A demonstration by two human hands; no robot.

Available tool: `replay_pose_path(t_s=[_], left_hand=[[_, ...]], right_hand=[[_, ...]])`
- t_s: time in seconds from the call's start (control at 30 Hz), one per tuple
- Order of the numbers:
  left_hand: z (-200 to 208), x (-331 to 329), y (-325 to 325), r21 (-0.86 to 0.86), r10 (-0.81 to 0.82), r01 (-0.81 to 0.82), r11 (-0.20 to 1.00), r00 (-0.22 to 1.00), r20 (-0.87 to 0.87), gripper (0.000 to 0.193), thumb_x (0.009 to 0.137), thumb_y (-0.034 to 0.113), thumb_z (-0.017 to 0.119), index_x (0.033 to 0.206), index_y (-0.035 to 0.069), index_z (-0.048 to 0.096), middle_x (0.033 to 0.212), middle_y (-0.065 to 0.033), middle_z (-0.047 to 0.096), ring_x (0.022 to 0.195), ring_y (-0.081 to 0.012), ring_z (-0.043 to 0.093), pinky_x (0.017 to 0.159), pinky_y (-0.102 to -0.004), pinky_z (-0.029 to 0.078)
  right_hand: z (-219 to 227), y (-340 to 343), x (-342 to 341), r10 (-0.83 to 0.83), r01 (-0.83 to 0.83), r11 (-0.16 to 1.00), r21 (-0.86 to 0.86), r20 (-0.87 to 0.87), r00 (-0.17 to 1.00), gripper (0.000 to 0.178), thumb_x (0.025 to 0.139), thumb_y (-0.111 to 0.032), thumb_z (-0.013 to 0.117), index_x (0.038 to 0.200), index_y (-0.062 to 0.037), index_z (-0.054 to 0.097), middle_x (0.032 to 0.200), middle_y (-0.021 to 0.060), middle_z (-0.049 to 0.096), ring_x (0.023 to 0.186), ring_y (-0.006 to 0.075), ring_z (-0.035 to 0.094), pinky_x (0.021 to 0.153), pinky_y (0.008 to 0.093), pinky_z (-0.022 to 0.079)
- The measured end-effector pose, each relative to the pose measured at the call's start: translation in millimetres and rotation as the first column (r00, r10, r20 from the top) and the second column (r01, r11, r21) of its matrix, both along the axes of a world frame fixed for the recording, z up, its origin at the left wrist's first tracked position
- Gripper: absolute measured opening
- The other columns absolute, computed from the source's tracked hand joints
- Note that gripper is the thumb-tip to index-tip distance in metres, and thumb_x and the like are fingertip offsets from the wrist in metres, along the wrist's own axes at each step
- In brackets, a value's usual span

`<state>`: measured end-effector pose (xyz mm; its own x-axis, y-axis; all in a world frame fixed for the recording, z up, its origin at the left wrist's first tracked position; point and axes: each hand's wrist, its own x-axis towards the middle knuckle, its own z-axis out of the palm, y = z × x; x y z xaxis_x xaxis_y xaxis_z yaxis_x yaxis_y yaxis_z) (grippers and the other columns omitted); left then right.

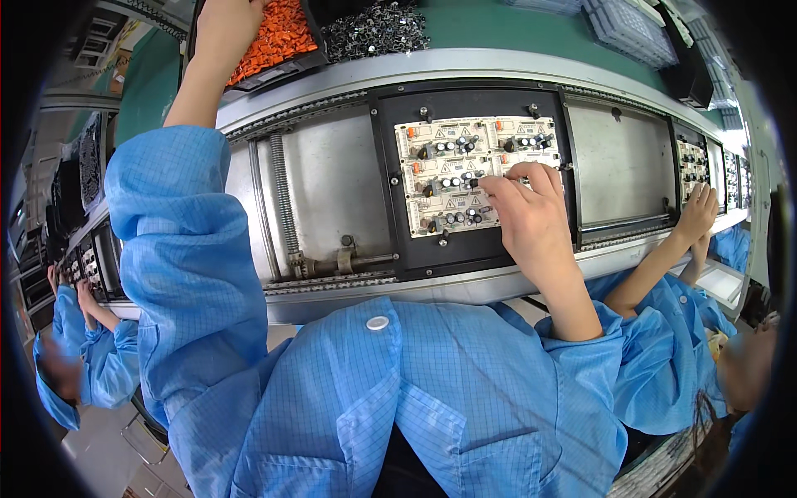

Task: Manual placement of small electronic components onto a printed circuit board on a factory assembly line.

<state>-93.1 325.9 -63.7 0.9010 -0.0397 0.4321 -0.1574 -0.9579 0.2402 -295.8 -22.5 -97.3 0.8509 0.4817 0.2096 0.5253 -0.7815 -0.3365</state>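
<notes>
Over the pale circuit board panel point(448, 158), my right hand point(535, 207) has its thumb and fingertips pinched together at the middle of the panel. Whatever is between those fingertips is too small or hidden to make out. Rows of small black capacitors and several orange parts stand on the panel, which sits in a black carrier frame point(481, 256). My left hand point(226, 29) is at the left side of a black bin point(286, 66) filled with orange components point(278, 41). The upper edge of the picture cuts off most of its fingers.
A pile of small dark metal-legged parts point(378, 31) lies beside the bin on the green surface point(473, 29). The conveyor rail point(349, 303) runs across in front of me. A co-worker's hand point(697, 214) is at another carrier on the right; another person works at far left.
</notes>
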Motion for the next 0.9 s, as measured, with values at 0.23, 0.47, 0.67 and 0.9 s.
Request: replay_pose_path(t_s=[0.23,0.47,0.67,0.9], left_hand=[[-17.9,21.7,23.8,0.140,0.043,-0.056,0.989,0.995,0.088,0.017,0.081,0.003,0.063,0.094,-0.005,0.070,0.089,-0.0264,0.068,0.088,-0.0400,0.066,0.081,-0.0425,0.052],[-33.4,33.6,54.8,-0.032,0.012,-0.015,0.999,0.996,-0.089,0.026,0.091,0.025,0.064,0.106,0.005,0.070,0.090,-0.0147,0.072,0.080,-0.0284,0.070,0.074,-0.0394,0.053],[-33.3,32.2,58.2,-0.048,-0.028,0.025,0.999,0.997,-0.073,0.026,0.087,0.014,0.066,0.111,0.003,0.069,0.095,-0.0127,0.073,0.085,-0.0199,0.070,0.074,-0.0328,0.055],[-10.1,8.1,39.1,-0.278,0.081,-0.055,0.959,0.993,0.085,0.012,0.083,-0.001,0.060,0.092,-0.005,0.067,0.087,-0.0264,0.067,0.083,-0.0383,0.067,0.075,-0.0415,0.053]], right_hand=[[7.0,1.7,4.5,-0.094,0.094,0.989,0.117,-0.010,0.996,0.025,0.080,0.002,0.068,0.104,-0.0053,0.068,0.090,0.0069,0.069,0.093,0.0263,0.059,0.083,0.0383,0.047],[8.3,11.2,13.2,-0.121,0.128,0.957,0.259,-0.043,0.992,0.022,0.084,0.002,0.065,0.106,-0.0040,0.069,0.091,0.0075,0.069,0.088,0.0239,0.060,0.076,0.0335,0.050],[8.9,27.1,19.7,-0.104,0.109,0.953,0.281,-0.031,0.994,0.021,0.085,0.003,0.065,0.105,-0.0036,0.070,0.090,0.0083,0.069,0.085,0.0232,0.061,0.074,0.0326,0.051],[11.7,46.1,24.0,-0.085,0.097,0.936,0.338,-0.050,0.995,0.020,0.087,0.003,0.063,0.105,-0.0033,0.069,0.089,0.0098,0.068,0.081,0.0234,0.063,0.073,0.0322,0.051]])
